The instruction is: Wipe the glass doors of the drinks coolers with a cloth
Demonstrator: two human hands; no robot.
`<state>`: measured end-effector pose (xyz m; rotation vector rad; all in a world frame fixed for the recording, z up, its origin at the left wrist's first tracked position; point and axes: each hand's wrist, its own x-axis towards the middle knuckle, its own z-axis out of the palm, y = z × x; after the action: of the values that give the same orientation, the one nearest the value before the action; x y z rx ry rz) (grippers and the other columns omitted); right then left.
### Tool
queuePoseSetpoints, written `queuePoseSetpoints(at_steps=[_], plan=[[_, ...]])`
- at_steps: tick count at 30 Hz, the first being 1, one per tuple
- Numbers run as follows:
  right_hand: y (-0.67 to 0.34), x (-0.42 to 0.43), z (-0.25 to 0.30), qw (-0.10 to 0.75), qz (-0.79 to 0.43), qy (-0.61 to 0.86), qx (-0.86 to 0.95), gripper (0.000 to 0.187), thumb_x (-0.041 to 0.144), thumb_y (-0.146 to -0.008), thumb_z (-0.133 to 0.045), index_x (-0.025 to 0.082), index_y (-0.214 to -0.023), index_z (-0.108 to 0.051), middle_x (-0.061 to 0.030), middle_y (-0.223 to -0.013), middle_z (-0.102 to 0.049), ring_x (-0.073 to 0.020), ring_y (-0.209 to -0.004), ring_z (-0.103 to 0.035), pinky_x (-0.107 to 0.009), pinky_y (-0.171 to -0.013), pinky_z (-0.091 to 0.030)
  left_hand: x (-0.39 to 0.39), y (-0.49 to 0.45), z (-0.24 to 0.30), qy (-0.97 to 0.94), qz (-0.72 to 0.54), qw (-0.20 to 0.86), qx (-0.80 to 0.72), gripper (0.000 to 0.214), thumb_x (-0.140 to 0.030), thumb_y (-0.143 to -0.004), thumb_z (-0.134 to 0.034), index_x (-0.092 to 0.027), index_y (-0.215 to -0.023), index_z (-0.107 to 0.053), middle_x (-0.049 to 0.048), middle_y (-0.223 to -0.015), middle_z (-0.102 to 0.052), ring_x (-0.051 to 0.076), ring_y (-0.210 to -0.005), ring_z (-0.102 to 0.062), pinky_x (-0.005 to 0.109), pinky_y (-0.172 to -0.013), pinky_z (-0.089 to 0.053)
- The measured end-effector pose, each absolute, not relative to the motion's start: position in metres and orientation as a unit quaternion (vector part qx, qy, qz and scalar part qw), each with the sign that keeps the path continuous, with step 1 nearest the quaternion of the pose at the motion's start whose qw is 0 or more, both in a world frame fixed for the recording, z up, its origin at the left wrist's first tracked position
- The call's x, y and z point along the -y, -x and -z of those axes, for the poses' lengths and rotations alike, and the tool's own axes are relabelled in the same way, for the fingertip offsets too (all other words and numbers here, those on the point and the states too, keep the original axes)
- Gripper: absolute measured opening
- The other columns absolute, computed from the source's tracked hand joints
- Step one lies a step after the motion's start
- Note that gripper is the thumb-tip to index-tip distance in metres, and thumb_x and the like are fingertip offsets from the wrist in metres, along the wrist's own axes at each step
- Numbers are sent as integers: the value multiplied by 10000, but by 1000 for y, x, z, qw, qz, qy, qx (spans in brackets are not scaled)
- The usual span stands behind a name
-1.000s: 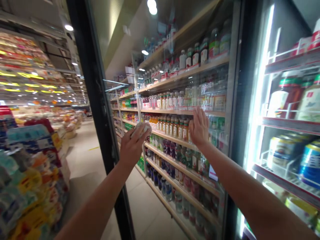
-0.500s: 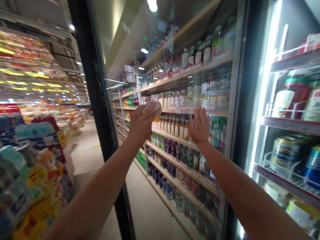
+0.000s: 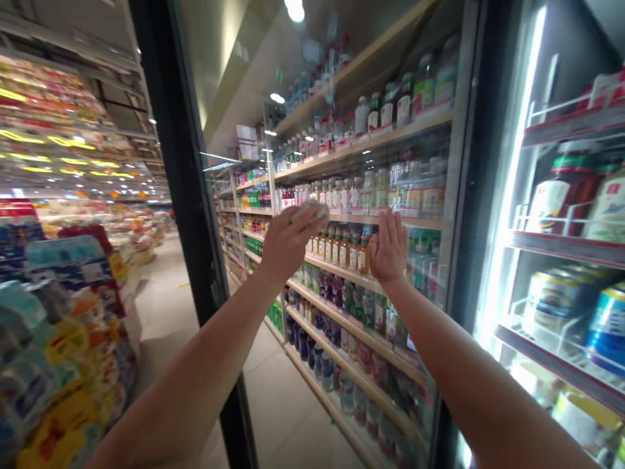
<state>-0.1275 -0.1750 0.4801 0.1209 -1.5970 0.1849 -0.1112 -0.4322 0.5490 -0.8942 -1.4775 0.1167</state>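
A glass door (image 3: 322, 365) in a dark frame stands swung out in front of me. My left hand (image 3: 286, 244) is closed around a crumpled whitish cloth (image 3: 312, 213) and holds it up at the pane. To its right, my right hand (image 3: 389, 251) is raised with fingers stretched out and palm toward the glass. It holds nothing. Both arms reach forward at about the same height. Whether the right palm presses on the glass or stays just off it, I cannot tell.
Shelves of bottles (image 3: 342, 251) show in the glass. At right, a lit cooler holds bottles (image 3: 556, 189) and cans (image 3: 610, 326) on wire-fronted racks. The door's dark frame (image 3: 183, 163) edges the pane at left. Beyond it are stacked packaged goods (image 3: 73, 352) beside an aisle floor (image 3: 166, 286).
My left hand has moved a little to the right with the cloth, closer to my right hand. The right hand stays nearly in place.
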Motion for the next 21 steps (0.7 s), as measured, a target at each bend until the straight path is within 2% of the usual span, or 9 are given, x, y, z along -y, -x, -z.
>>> queuePoseSetpoints(at_steps=[3,5,7,10,14,17,21], plan=[[127,176,-480,698,-79,-53,709,614,287,-1033,-309,156,-1627,-219,-114,-1640,-333,-248,-1560,-231,-518,-1249,-271,434,112,-542,352,-7,674,650,406,-105,-1048,-396,-281,-1350,-604,29,-1455,-588,217,-1294,-584,458,-1064,-509],[127,176,-480,702,-75,-52,706,608,283,-1033,-315,151,-1621,-238,-115,-1636,-341,-252,-1555,-244,-518,-1245,-280,428,106,-511,406,-49,651,639,395,-96,-1028,-456,-268,-1348,-612,29,-1415,-622,225,-1312,-571,445,-1073,-499],[127,176,-480,705,-71,-51,704,603,278,-1031,-325,150,-1616,-252,-116,-1633,-346,-254,-1550,-260,-516,-1241,-287,423,99,-482,487,-140,609,610,353,-122,-1028,-497,-257,-1325,-630,17,-1411,-627,197,-1285,-588,379,-1057,-508],[128,176,-480,704,-72,-51,705,612,273,-1028,-334,158,-1621,-239,-119,-1634,-344,-256,-1550,-259,-523,-1240,-284,432,98,-484,511,-197,569,614,344,-163,-1034,-519,-266,-1348,-615,-5,-1444,-603,186,-1306,-577,344,-1057,-513],[129,176,-480,691,-83,-51,716,632,284,-1023,-331,175,-1633,-202,-121,-1643,-326,-257,-1557,-238,-542,-1243,-272,459,110,-536,403,-61,634,657,458,-102,-1042,-413,-300,-1435,-543,19,-1470,-579,208,-1372,-530,438,-1118,-481],[129,177,-480,690,-87,-52,717,629,289,-1022,-327,178,-1630,-214,-119,-1642,-329,-255,-1559,-232,-542,-1242,-272,463,110,-531,368,-5,655,660,456,-98,-1038,-418,-306,-1420,-553,36,-1484,-564,228,-1350,-551,479,-1110,-474],[128,178,-481,698,-78,-47,710,615,287,-1020,-326,168,-1618,-255,-122,-1632,-349,-250,-1551,-258,-525,-1240,-282,459,99,-481,489,-139,576,640,366,-142,-1038,-491,-267,-1364,-600,14,-1452,-595,207,-1335,-560,389,-1079,-493]])
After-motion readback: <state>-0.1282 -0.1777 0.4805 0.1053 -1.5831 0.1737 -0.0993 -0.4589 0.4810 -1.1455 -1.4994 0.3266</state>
